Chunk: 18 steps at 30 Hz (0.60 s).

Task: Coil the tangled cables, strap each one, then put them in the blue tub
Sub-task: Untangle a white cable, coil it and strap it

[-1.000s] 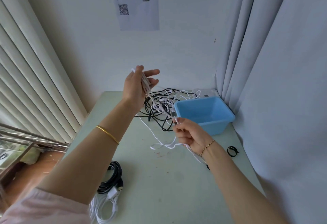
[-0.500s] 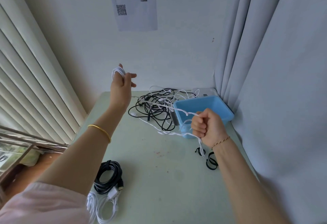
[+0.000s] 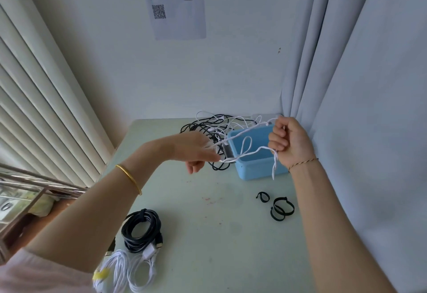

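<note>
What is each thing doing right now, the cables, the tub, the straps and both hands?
white cable: stretched between both hands, loop in it
left hand: holds it, blurred
right hand: fist gripping it
blue tub: upright, nothing seen inside
tangled pile: unsorted, behind the blue tub
black coil: coiled, strapped, on the table
white coils: coiled, on the table
black straps: loose loops, unused

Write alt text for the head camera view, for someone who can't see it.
The left hand and right hand hold a white cable stretched between them near a blue tub on a pale table. Tangled cables lie behind and left of the tub; coiled cables sit nearest the camera, with black straps at right.
</note>
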Available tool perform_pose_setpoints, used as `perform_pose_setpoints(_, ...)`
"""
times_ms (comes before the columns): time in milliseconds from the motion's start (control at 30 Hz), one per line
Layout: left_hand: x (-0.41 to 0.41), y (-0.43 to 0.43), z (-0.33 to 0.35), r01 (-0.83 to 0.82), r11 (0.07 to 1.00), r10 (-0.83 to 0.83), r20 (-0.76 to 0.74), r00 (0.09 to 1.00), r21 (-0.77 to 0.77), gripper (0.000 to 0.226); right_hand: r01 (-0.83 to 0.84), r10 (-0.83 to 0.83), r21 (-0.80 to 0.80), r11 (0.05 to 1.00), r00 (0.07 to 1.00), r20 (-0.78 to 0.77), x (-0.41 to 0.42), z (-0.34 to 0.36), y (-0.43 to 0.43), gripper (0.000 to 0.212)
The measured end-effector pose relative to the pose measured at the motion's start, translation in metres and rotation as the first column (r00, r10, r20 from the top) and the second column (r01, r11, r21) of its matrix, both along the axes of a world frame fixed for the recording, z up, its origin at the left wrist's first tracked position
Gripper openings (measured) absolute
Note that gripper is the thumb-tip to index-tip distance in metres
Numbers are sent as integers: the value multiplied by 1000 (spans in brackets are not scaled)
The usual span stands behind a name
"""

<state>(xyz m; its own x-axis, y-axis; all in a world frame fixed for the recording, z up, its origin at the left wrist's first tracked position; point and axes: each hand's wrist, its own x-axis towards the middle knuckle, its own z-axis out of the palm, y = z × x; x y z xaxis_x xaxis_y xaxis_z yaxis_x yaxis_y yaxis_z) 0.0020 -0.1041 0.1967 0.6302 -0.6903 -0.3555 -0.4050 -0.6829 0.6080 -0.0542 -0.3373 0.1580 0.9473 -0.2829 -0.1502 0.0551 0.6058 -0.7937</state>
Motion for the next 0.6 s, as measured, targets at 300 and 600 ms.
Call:
perform_pose_setpoints(300,6,3,20,-16,880,-286,-556,780,-474,50,-298,155,-450,842,932,-326,-2,-43,15,30)
perform_pose_setpoints(600,9,1,25,18,908,-284,-585,760,-418,63,-389,436,-588,709,897,-68,-11,-9,58,20)
